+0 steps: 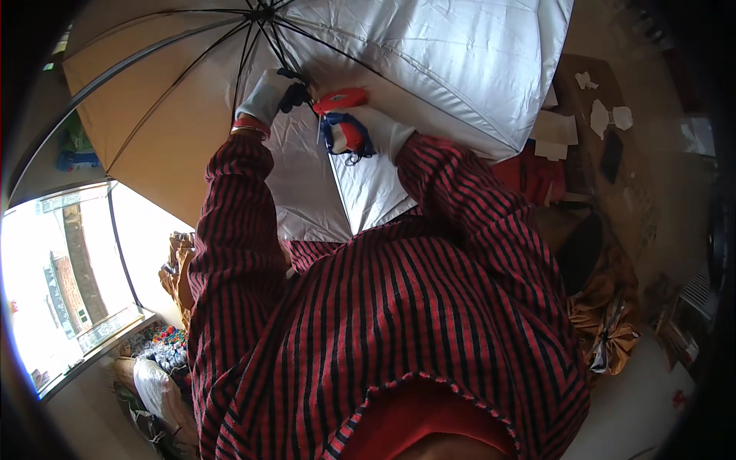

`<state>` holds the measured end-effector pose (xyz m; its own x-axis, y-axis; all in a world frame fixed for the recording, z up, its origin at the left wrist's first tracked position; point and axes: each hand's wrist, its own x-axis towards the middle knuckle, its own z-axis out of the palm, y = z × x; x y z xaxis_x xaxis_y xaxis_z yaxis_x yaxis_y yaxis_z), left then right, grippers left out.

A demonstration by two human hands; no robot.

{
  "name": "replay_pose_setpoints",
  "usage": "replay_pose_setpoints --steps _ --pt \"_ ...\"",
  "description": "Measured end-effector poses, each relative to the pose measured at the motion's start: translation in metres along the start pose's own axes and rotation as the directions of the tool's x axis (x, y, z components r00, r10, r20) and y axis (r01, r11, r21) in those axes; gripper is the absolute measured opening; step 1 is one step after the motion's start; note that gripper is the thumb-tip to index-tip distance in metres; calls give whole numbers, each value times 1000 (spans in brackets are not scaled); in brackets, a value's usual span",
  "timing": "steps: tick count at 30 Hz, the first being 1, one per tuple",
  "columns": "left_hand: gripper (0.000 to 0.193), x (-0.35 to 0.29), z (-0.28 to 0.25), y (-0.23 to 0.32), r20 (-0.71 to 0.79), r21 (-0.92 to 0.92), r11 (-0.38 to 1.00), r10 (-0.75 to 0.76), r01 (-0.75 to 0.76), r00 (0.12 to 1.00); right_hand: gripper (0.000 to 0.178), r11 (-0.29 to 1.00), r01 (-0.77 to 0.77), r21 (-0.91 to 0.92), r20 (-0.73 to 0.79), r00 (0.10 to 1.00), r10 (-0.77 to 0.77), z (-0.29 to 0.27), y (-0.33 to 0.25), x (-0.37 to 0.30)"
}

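An umbrella [460, 69] with a silver inner side is spread in front of me, its dark ribs meeting at a black hub [261, 14] at the top. My left hand [270, 93], in a white glove with dark blue fingers, is closed at a thin dark rib below the hub. Close beside it, my right hand [381, 129], gloved likewise, grips a red-handled hand tool [341, 100]. One red part sticks out above the fingers and another shows between them; its exact kind is unclear. A thin light shaft and some dark cord show by these fingers.
At the left is a bright window [73, 276], with colourful bundled things [165, 345] and a white bag [157, 391] below it. A brown board [613, 146] with papers stands at the right. Brown folded fabric [609, 337] lies at the lower right.
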<state>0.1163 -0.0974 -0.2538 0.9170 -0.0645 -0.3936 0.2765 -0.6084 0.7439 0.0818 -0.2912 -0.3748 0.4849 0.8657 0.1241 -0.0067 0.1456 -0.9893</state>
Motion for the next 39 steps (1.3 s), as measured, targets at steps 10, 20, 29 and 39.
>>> replay_pose_setpoints --steps 10,20,29,39 --pt "23 14 -99 -28 290 947 -168 91 -273 953 22 696 61 715 -409 845 346 30 -76 -7" --pt "46 -57 -3 19 -566 637 711 167 299 808 25 932 -28 362 -600 758 256 14 -43 -14" --pt "33 -21 22 1 -400 372 915 4 159 916 17 943 -95 318 -647 706 289 39 -45 -14" --pt "28 0 25 7 -223 175 951 -215 256 951 11 792 36 610 -621 642 450 78 -20 -3"
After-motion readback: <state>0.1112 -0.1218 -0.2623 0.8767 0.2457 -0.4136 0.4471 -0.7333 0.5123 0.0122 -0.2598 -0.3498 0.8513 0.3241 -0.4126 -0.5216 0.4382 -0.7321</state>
